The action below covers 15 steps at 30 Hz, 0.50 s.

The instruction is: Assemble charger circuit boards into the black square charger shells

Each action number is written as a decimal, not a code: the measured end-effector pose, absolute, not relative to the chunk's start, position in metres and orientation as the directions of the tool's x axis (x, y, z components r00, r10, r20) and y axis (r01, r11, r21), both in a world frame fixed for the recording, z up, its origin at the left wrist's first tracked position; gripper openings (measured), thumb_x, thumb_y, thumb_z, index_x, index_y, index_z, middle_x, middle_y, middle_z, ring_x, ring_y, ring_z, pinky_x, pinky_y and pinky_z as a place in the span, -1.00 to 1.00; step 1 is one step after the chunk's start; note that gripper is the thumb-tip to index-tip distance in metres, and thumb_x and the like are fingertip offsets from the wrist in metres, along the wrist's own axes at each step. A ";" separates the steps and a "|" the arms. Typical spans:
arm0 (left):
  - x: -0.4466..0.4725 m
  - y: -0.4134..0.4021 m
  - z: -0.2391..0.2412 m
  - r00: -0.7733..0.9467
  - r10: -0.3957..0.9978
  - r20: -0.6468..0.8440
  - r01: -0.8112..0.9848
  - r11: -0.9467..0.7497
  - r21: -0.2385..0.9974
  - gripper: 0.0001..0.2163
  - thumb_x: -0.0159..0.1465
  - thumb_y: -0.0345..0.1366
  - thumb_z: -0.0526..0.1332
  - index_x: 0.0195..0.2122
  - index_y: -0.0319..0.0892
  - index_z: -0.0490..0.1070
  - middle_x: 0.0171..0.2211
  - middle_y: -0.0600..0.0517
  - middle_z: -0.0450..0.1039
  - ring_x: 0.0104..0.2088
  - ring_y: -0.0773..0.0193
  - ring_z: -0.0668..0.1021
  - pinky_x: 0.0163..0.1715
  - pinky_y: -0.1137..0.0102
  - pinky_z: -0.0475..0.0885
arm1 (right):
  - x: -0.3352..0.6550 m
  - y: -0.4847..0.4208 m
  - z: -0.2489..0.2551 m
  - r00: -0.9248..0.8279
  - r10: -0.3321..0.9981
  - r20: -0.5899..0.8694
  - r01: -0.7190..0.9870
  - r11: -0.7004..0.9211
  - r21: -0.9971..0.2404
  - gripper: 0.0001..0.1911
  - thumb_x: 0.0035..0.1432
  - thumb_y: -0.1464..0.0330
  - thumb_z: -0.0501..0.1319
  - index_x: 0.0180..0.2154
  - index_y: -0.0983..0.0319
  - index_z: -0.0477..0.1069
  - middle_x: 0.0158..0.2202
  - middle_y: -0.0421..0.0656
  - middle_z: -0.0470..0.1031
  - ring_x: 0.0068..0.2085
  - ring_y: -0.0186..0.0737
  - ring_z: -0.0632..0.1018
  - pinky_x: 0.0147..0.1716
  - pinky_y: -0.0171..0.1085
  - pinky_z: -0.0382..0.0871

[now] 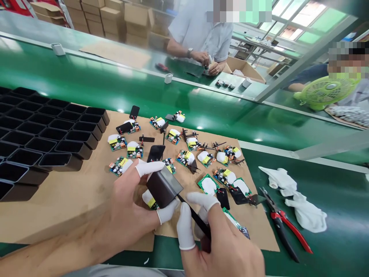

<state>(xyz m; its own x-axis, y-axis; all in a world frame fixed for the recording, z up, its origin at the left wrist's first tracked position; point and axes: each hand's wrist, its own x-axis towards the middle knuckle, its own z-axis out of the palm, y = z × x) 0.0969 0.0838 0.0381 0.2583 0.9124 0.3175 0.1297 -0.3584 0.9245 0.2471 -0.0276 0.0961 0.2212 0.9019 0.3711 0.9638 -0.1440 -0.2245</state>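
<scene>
Black plastic housing [164,186], a small box-shaped shell, sits low in the middle of the view, lifted a little above the brown cardboard sheet [72,196]. The left hand [129,215] grips it — the fingers [150,167], wearing white rubber finger cots, are closed around its top and bottom, and a green circuit board with a white and yellow part [150,200] shows just under the shell, touching it. The right hand [219,238] is closed on a thin black stick-like tool [193,215], whose tip meets the lower corner of the housing.

Judging from how things lie, the work is at an early stage: many similar green circuit boards [184,148] with black plates and wires lie loose on the cardboard, not yet inside shells, and a large group of empty black housings [49,134] stands in rows to the left. I cannot see any finished units near the hands.

To the right, on the green worktop [340,192], lie red-handled pliers [284,223] and white cloth gloves [294,200], apart from the cardboard. Beyond the green conveyor belt [115,84], another person in a light shirt [201,30] holds something small, and a green fan [325,92] stands far right.
</scene>
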 end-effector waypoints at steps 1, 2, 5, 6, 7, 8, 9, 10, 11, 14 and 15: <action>0.096 0.084 0.036 0.261 0.897 0.357 0.159 -0.405 0.901 -0.51 0.15 -0.31 0.61 0.11 0.06 0.61 -0.13 0.06 0.68 -0.19 0.14 0.64 -0.16 0.26 0.56 | 0.245 -0.026 0.093 0.244 0.910 0.335 0.949 -0.154 -0.273 -0.71 0.60 0.22 0.14 0.05 0.15 0.61 -0.43 -0.12 0.66 -0.51 -0.07 0.66 -0.58 -0.26 0.36; 0.095 0.084 0.034 0.266 0.882 0.390 0.187 -0.444 0.876 -0.50 0.18 -0.32 0.60 0.13 0.07 0.59 -0.11 0.05 0.69 -0.17 0.13 0.64 -0.13 0.25 0.56 | 0.245 -0.024 0.090 0.250 0.923 0.293 0.933 -0.148 -0.327 -0.69 0.61 0.22 0.11 0.08 0.16 0.60 -0.45 -0.13 0.64 -0.52 -0.06 0.63 -0.58 -0.25 0.35; 0.093 0.086 0.031 0.292 0.845 0.449 0.234 -0.518 0.823 -0.48 0.21 -0.35 0.58 0.18 0.06 0.56 -0.06 0.04 0.68 -0.10 0.10 0.66 -0.05 0.23 0.57 | 0.249 -0.022 0.079 0.215 0.956 0.201 0.885 -0.104 -0.454 -0.71 0.61 0.25 0.08 -0.11 0.10 0.57 -0.53 -0.22 0.53 -0.60 -0.14 0.50 -0.61 -0.25 0.27; 0.093 0.086 0.031 0.299 0.839 0.455 0.242 -0.528 0.814 -0.47 0.21 -0.36 0.57 0.19 0.05 0.55 -0.05 0.03 0.68 -0.09 0.09 0.66 -0.05 0.23 0.58 | 0.251 -0.023 0.075 0.207 0.959 0.194 0.876 -0.093 -0.473 -0.69 0.60 0.24 0.10 -0.22 0.08 0.53 -0.56 -0.24 0.48 -0.62 -0.17 0.46 -0.62 -0.25 0.23; 0.093 0.086 0.031 0.304 0.836 0.456 0.249 -0.532 0.809 -0.45 0.20 -0.38 0.57 0.20 0.05 0.55 -0.05 0.03 0.68 -0.09 0.08 0.67 -0.06 0.23 0.58 | 0.253 -0.023 0.071 0.203 0.959 0.195 0.872 -0.086 -0.482 -0.66 0.59 0.23 0.12 -0.32 0.07 0.46 -0.58 -0.25 0.45 -0.64 -0.20 0.42 -0.63 -0.26 0.18; 0.093 0.086 0.030 0.306 0.837 0.454 0.256 -0.531 0.807 -0.44 0.19 -0.39 0.57 0.20 0.05 0.55 -0.04 0.02 0.68 -0.08 0.06 0.67 -0.05 0.22 0.59 | 0.254 -0.024 0.068 0.203 0.958 0.201 0.870 -0.082 -0.486 -0.62 0.58 0.21 0.14 -0.38 0.06 0.38 -0.59 -0.25 0.42 -0.65 -0.22 0.39 -0.64 -0.26 0.14; 0.093 0.086 0.030 0.304 0.839 0.450 0.263 -0.528 0.807 -0.44 0.18 -0.40 0.57 0.20 0.05 0.55 -0.03 0.02 0.69 -0.07 0.05 0.68 -0.04 0.20 0.59 | 0.255 -0.025 0.064 0.203 0.958 0.205 0.866 -0.078 -0.493 -0.59 0.58 0.19 0.15 -0.42 0.06 0.33 -0.59 -0.25 0.41 -0.65 -0.23 0.37 -0.64 -0.26 0.11; 0.094 0.086 0.030 0.302 0.844 0.444 0.269 -0.522 0.809 -0.43 0.17 -0.41 0.57 0.20 0.05 0.56 -0.03 0.02 0.70 -0.06 0.03 0.68 -0.03 0.19 0.59 | 0.256 -0.025 0.062 0.203 0.957 0.207 0.863 -0.075 -0.500 -0.57 0.57 0.19 0.15 -0.43 0.06 0.29 -0.59 -0.24 0.40 -0.64 -0.24 0.37 -0.64 -0.26 0.10; 0.094 0.086 0.030 0.299 0.848 0.438 0.274 -0.516 0.812 -0.43 0.16 -0.41 0.57 0.19 0.05 0.56 -0.02 0.02 0.71 -0.06 0.02 0.68 -0.02 0.18 0.59 | 0.255 -0.026 0.060 0.204 0.957 0.208 0.860 -0.074 -0.505 -0.57 0.57 0.19 0.15 -0.44 0.06 0.26 -0.58 -0.24 0.40 -0.64 -0.25 0.36 -0.63 -0.26 0.11; 0.094 0.085 0.030 0.290 0.848 0.444 0.271 -0.518 0.812 -0.42 0.14 -0.41 0.59 0.18 0.07 0.56 -0.05 0.04 0.71 -0.08 0.02 0.68 -0.03 0.18 0.57 | 0.251 -0.027 0.057 0.215 0.955 0.203 0.855 -0.084 -0.512 -0.59 0.55 0.23 0.15 -0.43 0.06 0.21 -0.56 -0.27 0.38 -0.61 -0.26 0.33 -0.60 -0.27 0.11; 0.094 0.085 0.030 0.288 0.846 0.448 0.268 -0.521 0.810 -0.42 0.15 -0.40 0.59 0.18 0.08 0.56 -0.06 0.05 0.71 -0.10 0.03 0.68 -0.03 0.18 0.55 | 0.249 -0.027 0.057 0.218 0.955 0.200 0.854 -0.088 -0.513 -0.59 0.55 0.25 0.14 -0.43 0.07 0.19 -0.56 -0.28 0.36 -0.61 -0.28 0.31 -0.59 -0.28 0.10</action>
<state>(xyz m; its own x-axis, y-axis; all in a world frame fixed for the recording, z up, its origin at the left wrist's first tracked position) 0.0941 0.0852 0.0296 0.2885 0.8460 0.4485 0.2680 -0.5210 0.8104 0.2494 -0.0271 0.0574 0.2181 0.9552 0.2002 0.8542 -0.0876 -0.5126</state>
